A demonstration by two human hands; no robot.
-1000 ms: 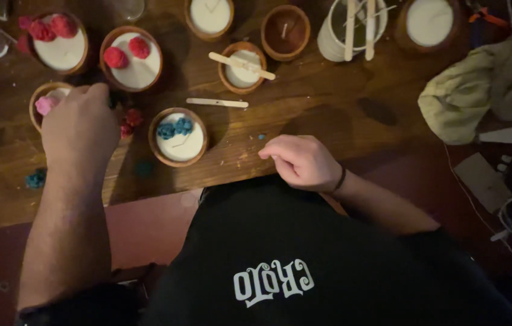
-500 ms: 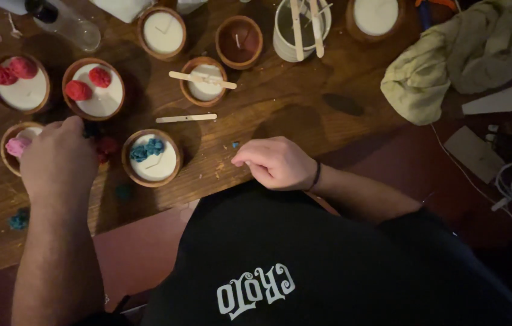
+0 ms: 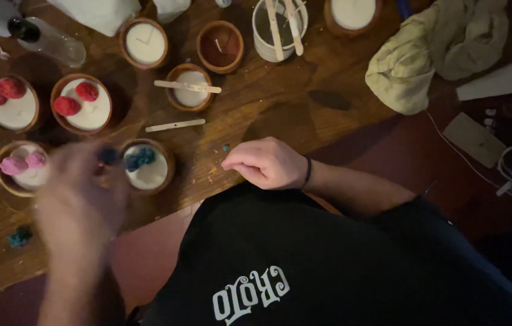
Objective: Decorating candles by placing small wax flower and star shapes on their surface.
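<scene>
L hand (image 3: 81, 193) is motion-blurred, low over the wooden table (image 3: 268, 121) just left of the bowl w/ blue pieces (image 3: 146, 166); a small dark blue bit (image 3: 108, 157) shows at its fingertips, but the blur is too heavy to tell how far the fingers are open or whether they really pinch it. That bowl is a small brown-rimmed dish of white wax w/ a blue clump (image 3: 140, 158) on top, near the table's front edge. R hand (image 3: 266, 163) rests on the table near the front edge, fingers curled loosely inward, holding nothing; dark band at the wrist. Left of the L hand: bowl w/ pink pieces (image 3: 22, 169). Further back: two bowls w/ red pieces (image 3: 82, 104) and (image 3: 8, 102). A flat wooden stick (image 3: 175, 125) lies on the table between the blue bowl and a small wax bowl (image 3: 189, 88) that has another stick laid across its rim. Behind that: plain white wax bowl (image 3: 143, 43), an empty brown bowl (image 3: 220, 46), a white cup w/ sticks (image 3: 280, 27). Crumpled pale cloth (image 3: 431, 54) at table's right end. Small teal scrap (image 3: 19, 236) near front-left edge. Black shirt w/ white print fills the lower frame.
</scene>
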